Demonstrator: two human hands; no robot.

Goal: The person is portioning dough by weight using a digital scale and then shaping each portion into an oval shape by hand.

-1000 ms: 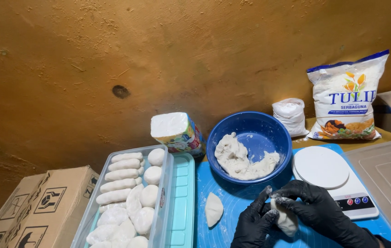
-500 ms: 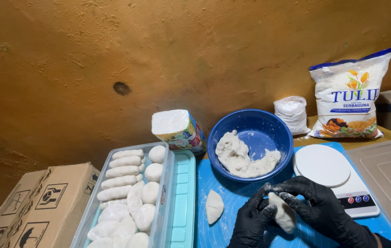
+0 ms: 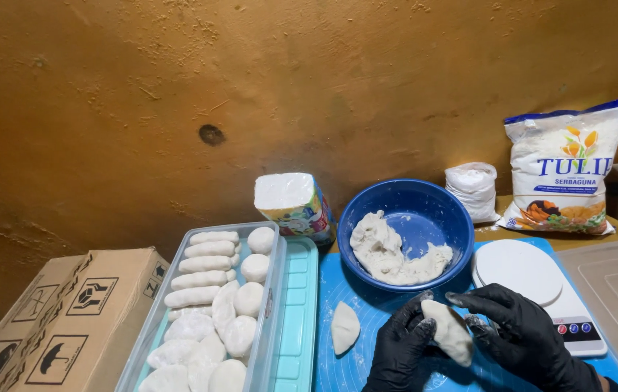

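Dough piece (image 3: 448, 332), pale, smooth and oblong, lies with its long axis slanting from upper left to lower right, cupped between the gloved left hand (image 3: 400, 352) and right hand (image 3: 523, 336), both curled loosely around it. Just beyond the grip sits a blue bowl (image 3: 403, 199).

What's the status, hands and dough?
Left hand and right hand, black-gloved, both in grip on one dough piece. Over blue mat. Second dough piece lies left, apart. Nothing blocking.

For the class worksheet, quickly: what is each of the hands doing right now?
Left hand: closed around the dough piece.
Right hand: cupped on the same dough piece, holding it too.
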